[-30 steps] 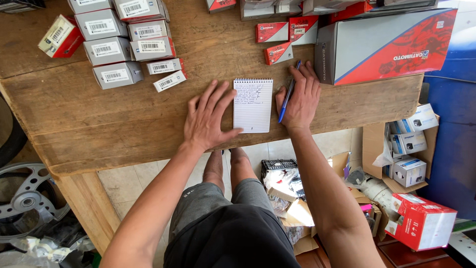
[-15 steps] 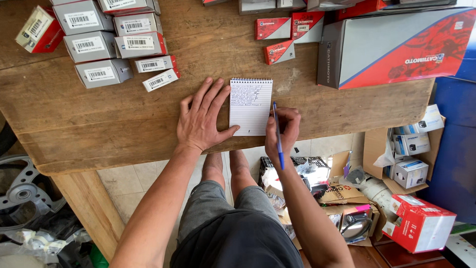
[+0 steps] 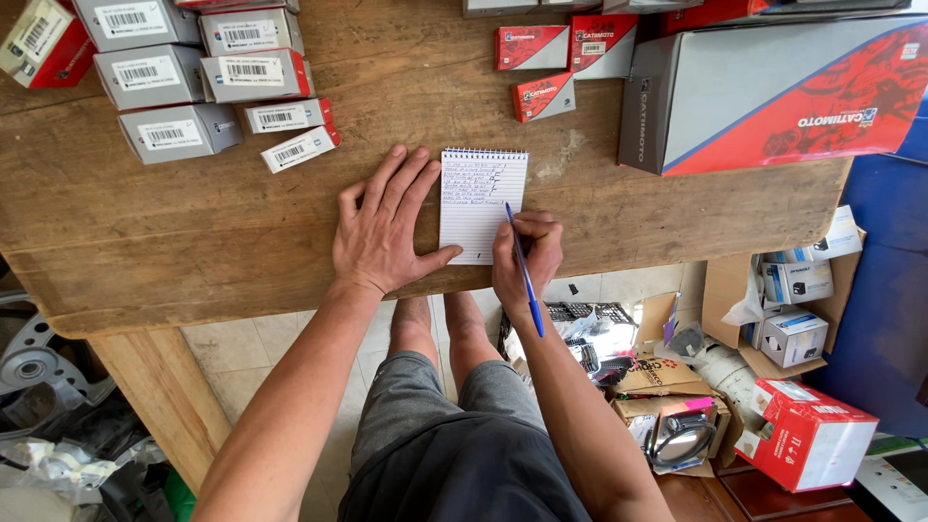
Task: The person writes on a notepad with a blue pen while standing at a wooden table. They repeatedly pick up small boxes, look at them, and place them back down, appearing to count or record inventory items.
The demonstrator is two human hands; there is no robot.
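Note:
A small spiral-bound notepad (image 3: 479, 198) with several handwritten lines lies near the front edge of a wooden table (image 3: 193, 242). My left hand (image 3: 387, 227) rests flat on the wood beside it, fingers spread, thumb touching the pad's lower left corner. My right hand (image 3: 527, 256) grips a blue pen (image 3: 523, 269) with its tip on the pad's right side, just below the written lines.
Grey and red small boxes (image 3: 184, 82) with barcode labels are stacked at the back left. More red boxes (image 3: 556, 58) and a large grey-red carton (image 3: 773, 92) stand at the back right. Open cartons and a red box (image 3: 807, 440) crowd the floor on the right.
My right hand drew back from beside the large carton to the pad's right edge, turned the pen into a writing grip and set its tip on the page. The left hand stayed put.

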